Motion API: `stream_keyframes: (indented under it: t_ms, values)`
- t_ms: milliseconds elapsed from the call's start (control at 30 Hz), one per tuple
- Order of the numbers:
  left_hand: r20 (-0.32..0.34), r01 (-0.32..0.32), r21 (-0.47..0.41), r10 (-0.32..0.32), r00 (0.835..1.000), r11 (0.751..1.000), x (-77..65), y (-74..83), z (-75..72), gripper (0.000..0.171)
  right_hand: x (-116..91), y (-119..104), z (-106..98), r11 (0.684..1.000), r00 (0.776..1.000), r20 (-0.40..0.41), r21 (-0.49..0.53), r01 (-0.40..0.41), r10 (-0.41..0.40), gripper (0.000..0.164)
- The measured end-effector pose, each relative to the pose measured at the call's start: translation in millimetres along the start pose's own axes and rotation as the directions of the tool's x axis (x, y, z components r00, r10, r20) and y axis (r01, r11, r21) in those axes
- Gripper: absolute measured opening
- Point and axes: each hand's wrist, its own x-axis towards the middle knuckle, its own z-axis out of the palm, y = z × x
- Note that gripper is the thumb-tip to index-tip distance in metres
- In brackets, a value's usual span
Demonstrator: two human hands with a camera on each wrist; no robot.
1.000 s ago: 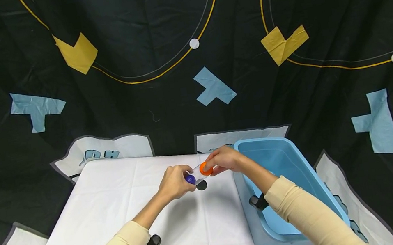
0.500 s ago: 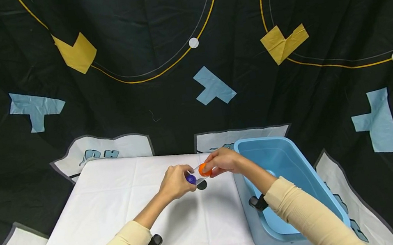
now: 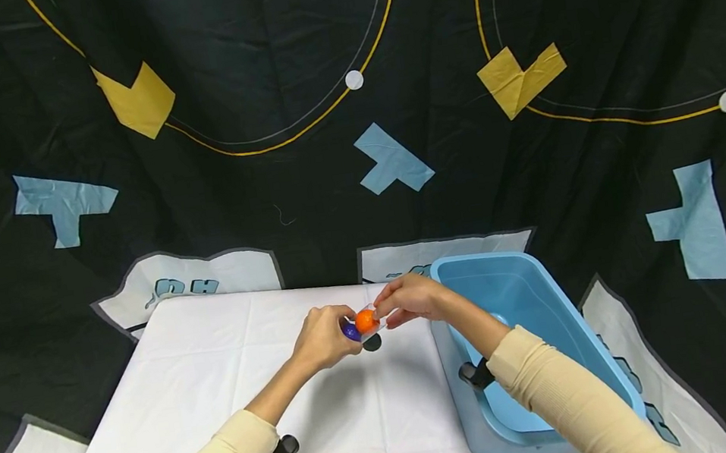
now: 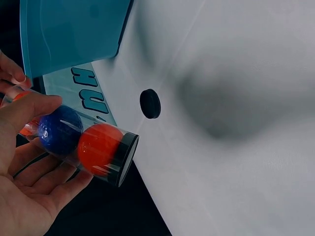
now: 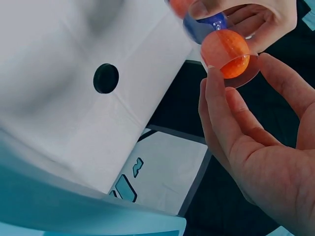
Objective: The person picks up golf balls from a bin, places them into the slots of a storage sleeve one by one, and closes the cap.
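My left hand [image 3: 325, 338] grips a clear tube [image 5: 244, 78] around its side, holding it tilted above the white table. Inside, a blue ball [image 4: 60, 130] sits between an orange-red ball [image 4: 100, 149] at the black-capped end [image 4: 123, 162] and another orange ball [image 5: 230, 53] near the uncapped mouth. My right hand [image 3: 416, 296] is at that mouth, its thumb and fingers spread to either side of the rim and nothing between them but the tube's edge. A loose black cap [image 4: 150, 103] lies on the table below.
A large light-blue plastic tub [image 3: 454, 398] stands at the table's right, beneath my right forearm. The white-covered table [image 3: 207, 400] extends to the left and front. Behind it hangs a black cloth [image 3: 307, 218] with taped shapes.
The topmost orange ball has slid left, deeper into the tube toward the blue ball. My right fingers have let go of it and opened around the mouth. My left hand has stayed put.
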Motion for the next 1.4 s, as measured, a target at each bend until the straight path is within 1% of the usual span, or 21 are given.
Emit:
stream_keyframes:
  t_ms: [100, 233, 367, 500, 633, 767, 867, 967, 1100, 1267, 1400]
  values:
    - [-0.005, 0.0, 0.002, 0.0, 1.0, 1.0, -0.9, -1.2, -0.2, 0.032, 1, 0, 0, 1.0, 1.0, -0.009, -0.015, -0.01, 0.01, 0.031]
    - [-0.016, 0.005, 0.003, -0.005, 1.0, 1.0, -1.6, -5.2, -1.1, 0.03, 1, 1, -2, 0.999, 0.999, -0.045, -0.048, -0.016, 0.013, 0.038]
    - [-0.039, 0.013, 0.005, -0.013, 0.999, 1.0, -2.9, -11.7, -4.3, 0.029, 0, 3, -3, 0.997, 0.995, -0.103, -0.083, 0.006, -0.015, 0.039]
    - [-0.061, 0.034, 0.01, -0.033, 0.998, 0.999, -6.9, -20.4, -8.5, 0.029, 4, 9, -1, 0.992, 0.982, -0.18, -0.12, 0.039, -0.06, 0.038]
    - [-0.075, 0.068, 0.018, -0.066, 0.995, 0.998, -11.5, -29.3, -12.1, 0.029, 11, 16, 6, 0.982, 0.952, -0.285, -0.18, 0.059, -0.11, 0.037]
    - [-0.082, 0.099, 0.014, -0.097, 0.992, 0.995, -14.8, -36.7, -15.1, 0.031, 24, 24, 17, 0.966, 0.912, -0.382, -0.253, 0.051, -0.149, 0.04]
    - [-0.08, 0.119, 0.014, -0.118, 0.99, 0.993, -16.8, -42.2, -16.5, 0.033, 35, 29, 28, 0.962, 0.882, -0.444, -0.272, 0.034, -0.157, 0.045]
    - [-0.078, 0.141, 0.021, -0.139, 0.987, 0.99, -19.0, -47.6, -17.8, 0.035, 47, 36, 41, 0.965, 0.857, -0.493, -0.263, 0.017, -0.15, 0.048]
    - [-0.079, 0.165, 0.018, -0.163, 0.983, 0.986, -21.7, -52.2, -20.7, 0.036, 60, 48, 58, 0.969, 0.837, -0.528, -0.248, 0.009, -0.143, 0.049]
    - [-0.08, 0.171, 0.022, -0.169, 0.982, 0.985, -23.1, -56.8, -21.4, 0.035, 72, 69, 78, 0.973, 0.81, -0.572, -0.23, -0.008, -0.128, 0.05]
    - [-0.084, 0.181, 0.027, -0.179, 0.98, 0.983, -24.4, -60.3, -19.7, 0.036, 79, 85, 94, 0.981, 0.797, -0.595, -0.194, -0.02, -0.102, 0.052]
